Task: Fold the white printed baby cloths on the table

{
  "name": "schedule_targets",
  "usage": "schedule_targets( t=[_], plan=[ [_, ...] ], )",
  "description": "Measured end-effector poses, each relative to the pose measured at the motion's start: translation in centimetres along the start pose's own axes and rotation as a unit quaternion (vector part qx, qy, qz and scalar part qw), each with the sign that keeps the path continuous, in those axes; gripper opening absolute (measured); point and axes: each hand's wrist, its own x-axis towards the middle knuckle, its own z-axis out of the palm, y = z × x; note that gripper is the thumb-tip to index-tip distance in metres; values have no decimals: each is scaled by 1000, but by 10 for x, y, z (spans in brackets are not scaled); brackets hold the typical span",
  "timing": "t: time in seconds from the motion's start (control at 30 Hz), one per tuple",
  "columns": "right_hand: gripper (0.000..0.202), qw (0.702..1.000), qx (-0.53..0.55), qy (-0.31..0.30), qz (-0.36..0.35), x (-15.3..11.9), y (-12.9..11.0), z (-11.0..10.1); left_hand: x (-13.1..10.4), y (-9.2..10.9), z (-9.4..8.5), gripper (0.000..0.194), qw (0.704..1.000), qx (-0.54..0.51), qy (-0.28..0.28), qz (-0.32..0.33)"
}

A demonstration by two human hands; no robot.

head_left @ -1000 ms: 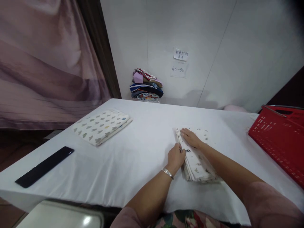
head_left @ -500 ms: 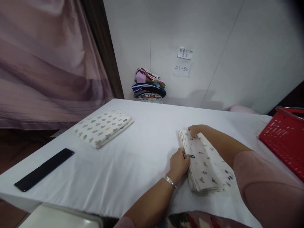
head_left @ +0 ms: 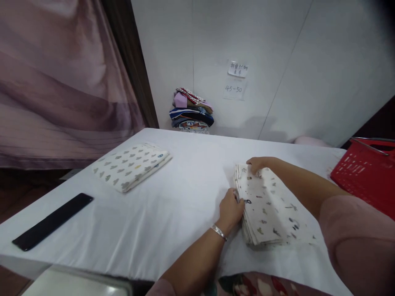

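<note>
A white cloth with small printed figures (head_left: 268,209) lies folded in layers on the right part of the white-covered table (head_left: 191,176). My left hand (head_left: 231,209), with a silver bracelet at the wrist, pinches the layered left edge of this cloth. At its far edge, my right hand (head_left: 257,164) grips the top of the cloth, thumb and fingers closed near the corner. Another folded cloth, white with grey cloud shapes (head_left: 132,164), lies at the table's far left.
A long black flat object (head_left: 52,222) rests near the left edge. The red basket (head_left: 364,176) stands at the right. Behind the table, folded fabrics (head_left: 191,111) are piled against the wall, beside paper signs (head_left: 234,89). A pink curtain (head_left: 61,82) hangs left.
My right hand has moved slightly away from me, and the top of the printed cloth lies flatter and wider. My left hand keeps its hold. The view has shifted slightly.
</note>
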Motion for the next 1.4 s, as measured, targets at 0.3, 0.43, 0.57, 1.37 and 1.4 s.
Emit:
schedule_targets(
  t=[0.3, 0.43, 0.57, 1.37, 1.4],
  plan=[
    [22, 998, 0, -1, -60, -90, -3, -51, 4, 1, -8, 69, 993, -72, -90, -3],
    [20, 996, 5, 43, -72, -129, -5, -65, -6, 0, 0, 63, 975, -172, -128, 64],
    [23, 994, 6, 84, -71, -159, -9, -80, -6, 11, 0, 48, 971, -200, -102, 85],
    [26, 914, 71, 335, -220, -149, 25, 190, -33, -50, -72, 27, 871, 356, -16, 340],
    [28, 911, 74, 338, -225, -151, 27, 190, -32, -50, -72, 28, 870, 354, -15, 344]
  ],
)
